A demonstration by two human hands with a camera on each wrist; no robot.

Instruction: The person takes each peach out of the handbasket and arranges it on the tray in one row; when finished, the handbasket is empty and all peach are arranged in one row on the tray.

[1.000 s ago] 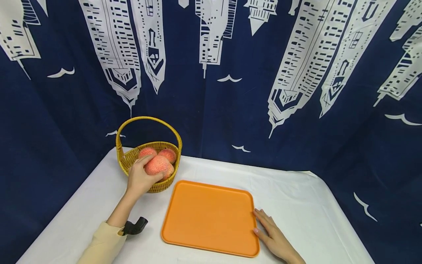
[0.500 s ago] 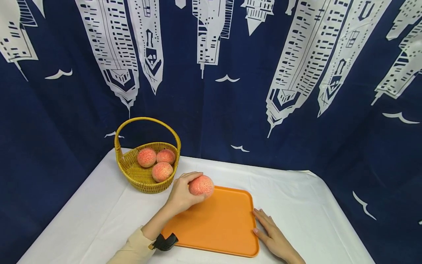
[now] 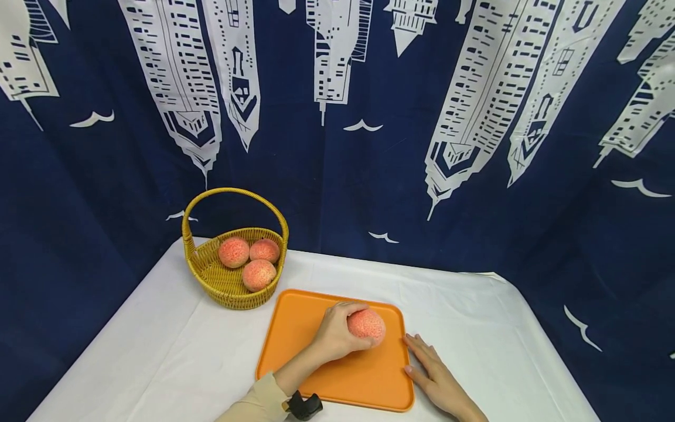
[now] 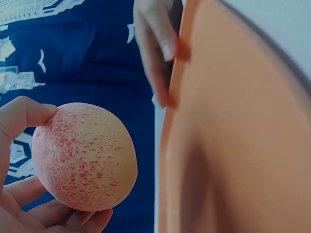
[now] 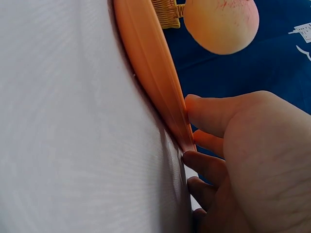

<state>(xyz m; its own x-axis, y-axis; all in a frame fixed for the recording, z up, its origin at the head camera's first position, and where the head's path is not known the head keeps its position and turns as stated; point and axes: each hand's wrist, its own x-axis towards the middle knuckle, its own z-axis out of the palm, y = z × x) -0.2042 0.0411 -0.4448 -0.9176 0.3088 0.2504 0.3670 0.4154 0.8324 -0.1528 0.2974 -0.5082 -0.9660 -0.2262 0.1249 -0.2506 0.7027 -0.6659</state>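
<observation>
My left hand (image 3: 338, 335) holds a round pink-speckled peach (image 3: 366, 327) over the right half of an orange tray (image 3: 316, 375). In the left wrist view the thumb lies on one side of the peach (image 4: 85, 158) and the fingers on the other, with a gap between fruit and tray (image 4: 252, 126). At the tray's right edge, my right hand (image 3: 440, 378) touches the rim with thumb and fingertips, the fingers fairly straight. The right wrist view shows that thumb against the rim (image 5: 155, 73) and the other fingers along its outer side.
A yellow wicker basket (image 3: 232, 300) with a tall handle stands at the back left, behind the tray. Inside are three more peaches (image 3: 259, 275). White cloth (image 3: 474, 316) covers the table, and a dark blue curtain (image 3: 337, 193) with white buildings hangs behind.
My left hand has lifted the peach out of the basket and carried it rightward and nearer, over the tray. The right hand has stayed at the tray's edge.
</observation>
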